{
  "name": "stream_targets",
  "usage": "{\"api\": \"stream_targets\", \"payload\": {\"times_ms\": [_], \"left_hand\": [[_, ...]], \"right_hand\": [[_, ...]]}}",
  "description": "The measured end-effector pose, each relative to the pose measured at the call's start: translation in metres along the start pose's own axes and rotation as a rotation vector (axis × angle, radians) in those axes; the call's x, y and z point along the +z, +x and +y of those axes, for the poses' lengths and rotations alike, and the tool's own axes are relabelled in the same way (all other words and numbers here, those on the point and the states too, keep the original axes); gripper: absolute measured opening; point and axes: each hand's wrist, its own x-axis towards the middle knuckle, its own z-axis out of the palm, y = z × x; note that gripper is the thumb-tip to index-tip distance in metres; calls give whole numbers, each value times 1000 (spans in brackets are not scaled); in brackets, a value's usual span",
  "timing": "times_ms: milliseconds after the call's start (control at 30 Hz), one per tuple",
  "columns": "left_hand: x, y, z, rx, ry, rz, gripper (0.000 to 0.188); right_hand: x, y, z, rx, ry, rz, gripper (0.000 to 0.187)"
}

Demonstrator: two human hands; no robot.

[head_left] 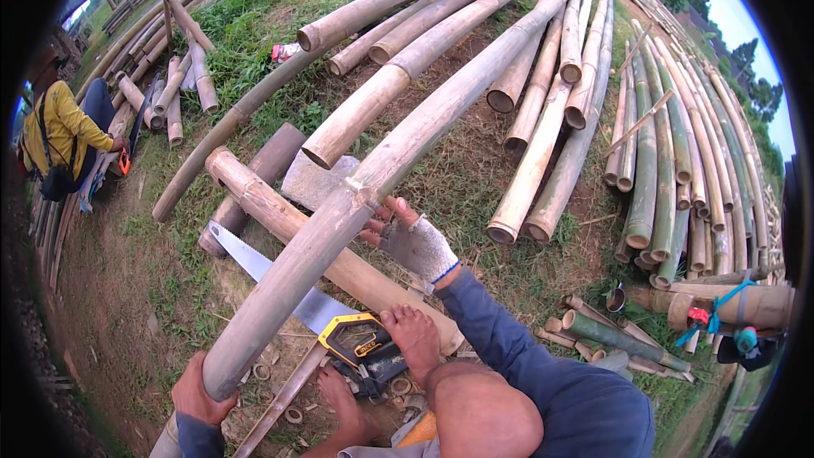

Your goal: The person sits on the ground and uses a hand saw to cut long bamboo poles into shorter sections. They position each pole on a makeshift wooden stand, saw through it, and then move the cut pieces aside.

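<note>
A long bamboo pole slants from low on the left up to the far pile. My left hand, bare, is wrapped around it close to its near end. My right hand wears a white glove with bare fingertips; its fingers are spread beside and partly behind the pole, near a node. Whether they touch the pole I cannot tell. Under the pole lies a handsaw with a yellow and black handle, its blade partly covered. A thick bamboo piece crosses beneath, with my bare foot resting on it.
Bamboo poles fan out ahead, and more poles lie stacked at right. A dark log and a flat grey stone lie under the crosspiece. At left sits a person in yellow. Cut rings litter the ground.
</note>
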Motion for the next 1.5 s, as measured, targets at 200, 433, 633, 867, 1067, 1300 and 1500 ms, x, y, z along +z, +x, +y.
{"api": "stream_targets", "payload": {"times_ms": [200, 433, 633, 867, 1067, 1300, 1500], "left_hand": [[28, -58, -91, -16, 195, 271, 84], [56, -34, -164, -208, 200, 115, 79], [43, -53, -243, -344, 195, 97, 64], [64, -57, -308, -602, 351, -285, 81], [68, -33, -285, -617, 351, -389, 77], [72, -2, -164, -378, 330, -179, 129], [145, 102, 5, 84, -2, 199, 134]], "right_hand": [[10, 65, -62, -215, 98, 203, 71], [31, 85, 2, -183, -106, 397, 83], [77, 59, 60, 39, -150, 195, 59], [88, 30, 98, 335, -271, 53, 63], [48, 29, 91, 318, -310, -15, 32], [16, 31, 74, 309, -400, 20, 67], [12, 30, 68, 330, -480, -92, 73]]}}
